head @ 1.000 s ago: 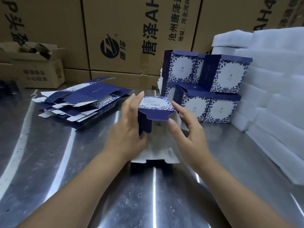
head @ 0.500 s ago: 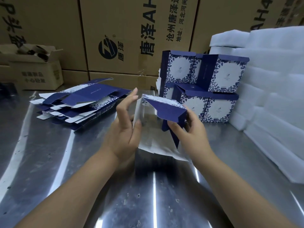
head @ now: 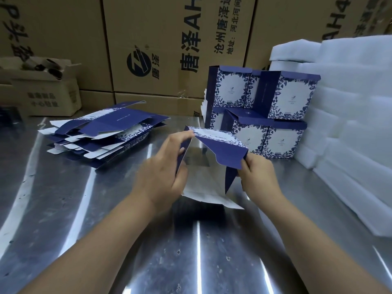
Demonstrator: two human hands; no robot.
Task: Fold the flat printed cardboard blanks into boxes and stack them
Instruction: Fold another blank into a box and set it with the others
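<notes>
My left hand (head: 161, 175) and right hand (head: 259, 177) pinch the half-folded blank (head: 222, 145) at centre frame. I should crease squarely along its scores.

The blank (head: 220, 145) I was folding was deep navy outside and plain white inside, its top panel white with a blue leaf border. The flat pile (head: 118, 122) showed the same navy, white and leaf print. The finished boxes (head: 290, 98) had white faces framed in blue foliage. The table (head: 63, 209) was streaked silver, the foam (head: 350, 113) white, the cartons (head: 159, 39) brown with black lettering.
</notes>
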